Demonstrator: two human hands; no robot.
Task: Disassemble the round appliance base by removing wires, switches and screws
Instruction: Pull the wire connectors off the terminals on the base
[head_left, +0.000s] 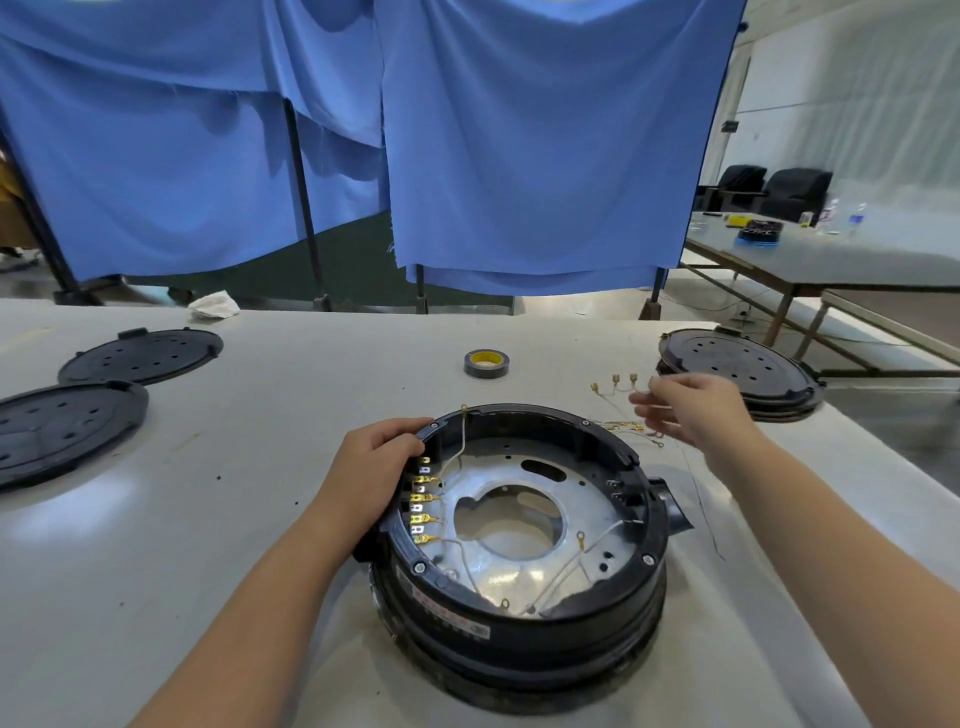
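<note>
Black base: left hand's fingers apparently gripping.

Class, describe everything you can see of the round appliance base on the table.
The round appliance base is a black, plastic-looking ring standing open side up on the white table. Inside lie a silvery metal plate with a central hole, thin white wires and a row of brass terminals. The left hand grips its rim.

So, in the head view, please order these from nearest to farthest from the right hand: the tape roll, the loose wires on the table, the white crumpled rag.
Measured from the right hand:
1. Loose wires: right beside the fingers, on the table to the hand's left.
2. Tape roll: farther left, mid-table, behind the round base.
3. White crumpled rag: far left, at the table's back edge.
</note>
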